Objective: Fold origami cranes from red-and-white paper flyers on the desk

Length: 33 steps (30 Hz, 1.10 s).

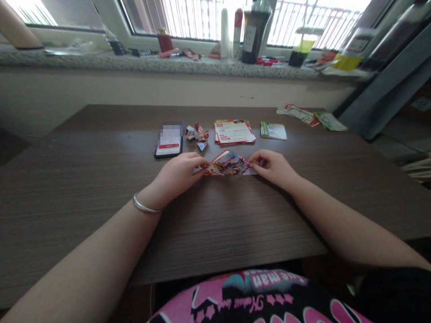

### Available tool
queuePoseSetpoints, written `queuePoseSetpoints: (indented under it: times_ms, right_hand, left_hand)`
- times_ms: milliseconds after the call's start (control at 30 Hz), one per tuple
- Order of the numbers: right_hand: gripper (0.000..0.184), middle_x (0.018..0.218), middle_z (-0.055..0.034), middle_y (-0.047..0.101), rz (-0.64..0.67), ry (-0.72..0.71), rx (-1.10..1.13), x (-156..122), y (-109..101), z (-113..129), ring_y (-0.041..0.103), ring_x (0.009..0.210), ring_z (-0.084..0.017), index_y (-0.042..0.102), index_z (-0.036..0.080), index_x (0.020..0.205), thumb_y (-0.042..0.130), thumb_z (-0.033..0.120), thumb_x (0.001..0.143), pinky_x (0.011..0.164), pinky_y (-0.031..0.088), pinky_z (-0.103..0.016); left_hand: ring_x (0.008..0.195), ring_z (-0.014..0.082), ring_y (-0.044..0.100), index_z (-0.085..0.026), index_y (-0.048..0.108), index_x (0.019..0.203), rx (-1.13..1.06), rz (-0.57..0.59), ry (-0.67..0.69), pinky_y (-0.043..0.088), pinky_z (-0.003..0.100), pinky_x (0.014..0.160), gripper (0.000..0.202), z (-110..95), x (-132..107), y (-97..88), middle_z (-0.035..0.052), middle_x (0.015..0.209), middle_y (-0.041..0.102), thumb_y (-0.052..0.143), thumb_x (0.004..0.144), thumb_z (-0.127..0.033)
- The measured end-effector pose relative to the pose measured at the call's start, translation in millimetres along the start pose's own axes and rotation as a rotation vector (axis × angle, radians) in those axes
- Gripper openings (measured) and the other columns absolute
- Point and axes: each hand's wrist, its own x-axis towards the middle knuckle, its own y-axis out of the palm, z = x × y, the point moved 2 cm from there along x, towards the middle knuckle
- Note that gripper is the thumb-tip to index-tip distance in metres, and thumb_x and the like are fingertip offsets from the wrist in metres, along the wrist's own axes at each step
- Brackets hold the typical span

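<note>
A folded sheet of printed paper [230,163] in red, white and blue lies on the table between my hands, its upper edge slanting to a peak. At its left corner, my left hand [178,172] pinches the paper between thumb and fingers. My right hand [272,168] grips the opposite corner the same way. A silver bangle [145,205] is on my left wrist. Just beyond the paper sit several small folded paper pieces [198,133] and a stack of printed cards [235,133].
A phone [169,142] lies left of the folded pieces. Farther right are a smaller green-edged card stack [273,131] and loose paper strips [301,115] near the table's [101,206] back edge. Bottles, including a dark one [253,38], line the stone windowsill [141,64].
</note>
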Motion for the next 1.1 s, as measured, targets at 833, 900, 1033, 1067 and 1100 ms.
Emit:
queuePoseSetpoints:
  times_ms: [833,900,1033,1067,1100]
  right_hand:
    - [0.018,0.101,-0.0040,0.072,0.219,-0.449,-0.423,-7,5,17,0.066,0.092,-0.019,0.069,0.022,0.098,0.058,0.033,0.089,0.080,0.048,-0.031]
    - [0.018,0.101,-0.0043,0.072,0.224,-0.476,-0.430,-7,5,19,0.065,0.092,-0.019,0.070,0.022,0.098,0.058,0.033,0.089,0.080,0.049,-0.031]
    - [0.019,0.106,-0.0049,0.072,0.233,-0.549,-0.431,-6,6,21,0.064,0.096,-0.020,0.070,0.021,0.098,0.056,0.032,0.091,0.083,0.049,-0.033]
    - [0.020,0.108,-0.0051,0.072,0.232,-0.564,-0.435,-6,7,21,0.065,0.096,-0.020,0.070,0.020,0.098,0.055,0.031,0.092,0.083,0.049,-0.033]
    - [0.020,0.109,-0.0052,0.072,0.229,-0.576,-0.437,-6,8,21,0.065,0.096,-0.020,0.070,0.020,0.097,0.054,0.031,0.092,0.083,0.050,-0.034]
  left_hand:
    - [0.113,0.0245,0.062,-0.022,0.074,0.095,0.054,0.095,0.376,0.048,0.040,0.101,0.019,-19,-1,4.7,0.0076,0.126,0.064,0.056,0.089,-0.026]
    - [0.114,0.0246,0.062,-0.021,0.073,0.090,0.026,0.106,0.361,0.049,0.039,0.100,0.016,-21,0,4.2,0.0084,0.127,0.064,0.058,0.088,-0.026]
    - [0.111,0.0232,0.062,-0.019,0.069,0.084,-0.050,0.139,0.331,0.050,0.037,0.097,0.013,-23,-1,4.8,0.0094,0.129,0.062,0.059,0.086,-0.027]
    - [0.113,0.0231,0.062,-0.019,0.069,0.084,-0.065,0.138,0.324,0.050,0.037,0.098,0.013,-23,-1,5.1,0.0095,0.131,0.061,0.060,0.086,-0.028]
    - [0.116,0.0234,0.060,-0.019,0.069,0.084,-0.074,0.136,0.317,0.048,0.038,0.100,0.013,-22,-1,5.4,0.0098,0.134,0.058,0.060,0.086,-0.029]
